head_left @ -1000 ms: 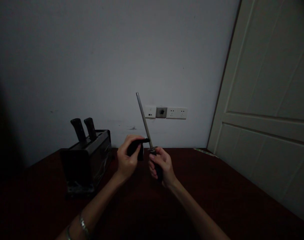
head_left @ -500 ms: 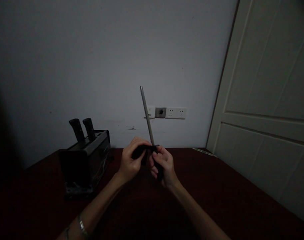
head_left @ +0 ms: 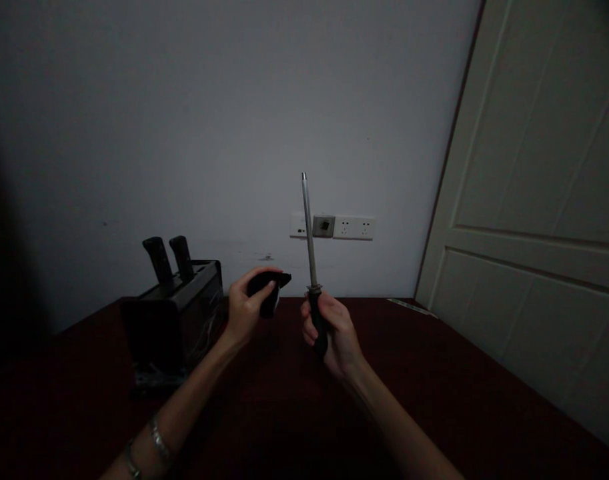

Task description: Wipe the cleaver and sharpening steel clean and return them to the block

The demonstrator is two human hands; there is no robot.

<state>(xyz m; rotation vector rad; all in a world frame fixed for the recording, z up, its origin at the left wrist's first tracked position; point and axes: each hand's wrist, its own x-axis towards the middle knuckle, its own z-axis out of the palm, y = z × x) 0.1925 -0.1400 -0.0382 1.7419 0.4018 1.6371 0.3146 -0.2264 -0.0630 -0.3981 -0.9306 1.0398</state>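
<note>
My right hand [head_left: 334, 330] is closed round the black handle of a honing steel [head_left: 308, 227], whose grey rod stands almost upright above the fist. My left hand [head_left: 244, 307] is closed on a knife's black handle [head_left: 264, 285], a little left of the rod and apart from it. The knife's blade is hard to make out in the dim light; only a pale sliver shows under the handle. Both hands hover above a dark red table [head_left: 434, 373].
A dark knife block [head_left: 177, 320] with two black handles sticking up stands on the table at the left. A row of wall sockets [head_left: 334, 227] sits behind the rod. A pale panelled door [head_left: 539, 220] fills the right side.
The knife was down against the base of the rod half a second ago; my left hand has drawn it up and left, away from the steel. The rod has straightened to near upright.
</note>
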